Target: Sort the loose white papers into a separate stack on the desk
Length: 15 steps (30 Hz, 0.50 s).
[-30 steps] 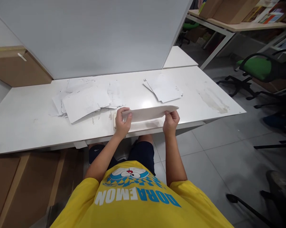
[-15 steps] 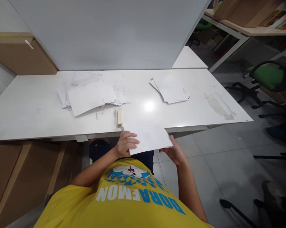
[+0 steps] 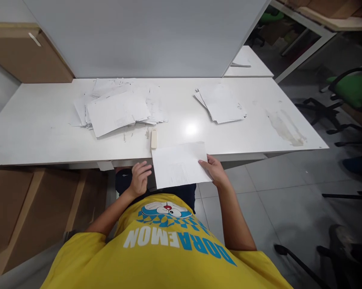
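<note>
My right hand (image 3: 216, 170) grips the right edge of a white paper (image 3: 181, 164), thumb on top. Whether it is one sheet or several I cannot tell. The paper overhangs the front edge of the white table, its far side over the tabletop. Just left of it, my left hand (image 3: 140, 178) is off the paper with its fingers apart. A small cream-coloured stapler (image 3: 154, 139) lies at the paper's far left corner. Beyond it is a messy heap of papers (image 3: 117, 112), and a smaller stack of papers (image 3: 223, 105) lies farther right.
The white table (image 3: 45, 132) has a grey upright panel (image 3: 147, 36) along its back. A cardboard box (image 3: 24, 56) stands at the back left, and more cardboard (image 3: 45, 212) is below on the left. Office chairs (image 3: 352, 90) stand on the tiled floor to the right.
My left hand has let go of the paper and moved left. The paper now lies flatter in my right hand. The view has shifted slightly.
</note>
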### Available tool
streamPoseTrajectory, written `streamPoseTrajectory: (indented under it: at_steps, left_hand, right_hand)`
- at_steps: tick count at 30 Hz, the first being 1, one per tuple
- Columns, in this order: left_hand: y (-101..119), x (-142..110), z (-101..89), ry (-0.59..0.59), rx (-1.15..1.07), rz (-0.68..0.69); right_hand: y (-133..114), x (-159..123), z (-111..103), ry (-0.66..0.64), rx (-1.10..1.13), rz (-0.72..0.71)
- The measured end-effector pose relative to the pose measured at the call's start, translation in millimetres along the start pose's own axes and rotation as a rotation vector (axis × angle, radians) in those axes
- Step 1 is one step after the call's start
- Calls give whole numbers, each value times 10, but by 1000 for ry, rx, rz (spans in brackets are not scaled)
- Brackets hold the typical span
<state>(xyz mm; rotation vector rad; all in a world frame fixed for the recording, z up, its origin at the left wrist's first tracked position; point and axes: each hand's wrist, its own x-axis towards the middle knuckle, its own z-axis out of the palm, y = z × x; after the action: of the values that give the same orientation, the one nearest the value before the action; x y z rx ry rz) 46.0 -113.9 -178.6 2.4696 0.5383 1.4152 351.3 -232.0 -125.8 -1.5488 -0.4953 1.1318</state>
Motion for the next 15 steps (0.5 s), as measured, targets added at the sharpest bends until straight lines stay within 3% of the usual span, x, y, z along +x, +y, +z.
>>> streamPoseTrajectory:
  at_steps: [3,5,10,13,15]
  left_hand:
    - [-168,303,-160,84,80,-104]
    - [-274,635,-217,25,61,-165]
    - [-535,1324,-116,-486,-22,-215]
    - [-632,1426,-4,-729,-49,-314]
    - [-649,1416,37,-788,-69,-363]
  right_hand:
    - [19,18,47,8,-9,19]
    - [36,23,59,13,-32,30]
    - [70,22,73,48,-79,23]
    - [68,19,89,77,-80,25]
    - [57,17,101,88,-87,26]
